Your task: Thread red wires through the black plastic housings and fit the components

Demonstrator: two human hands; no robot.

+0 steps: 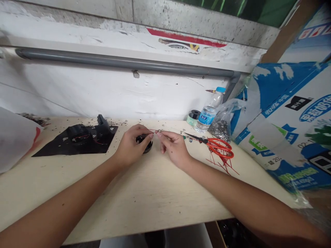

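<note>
My left hand (131, 144) rests on the wooden table (144, 199) and grips a small round black part (146, 144), partly hidden under the fingers. A thin red wire (153, 130) runs from it toward my right hand (172, 146), whose fingertips pinch a tiny metal piece (159, 131) at the wire's end. The two hands almost touch at the fingertips, above the table's middle.
Red-handled scissors (219, 146) and cut red wire bits lie to the right. A water bottle (209, 112), a tape roll (192, 117) and a clear bag of small metal parts (221, 126) stand behind. A black sheet (77, 143) lies left; a printed carton (292, 120) fills the right.
</note>
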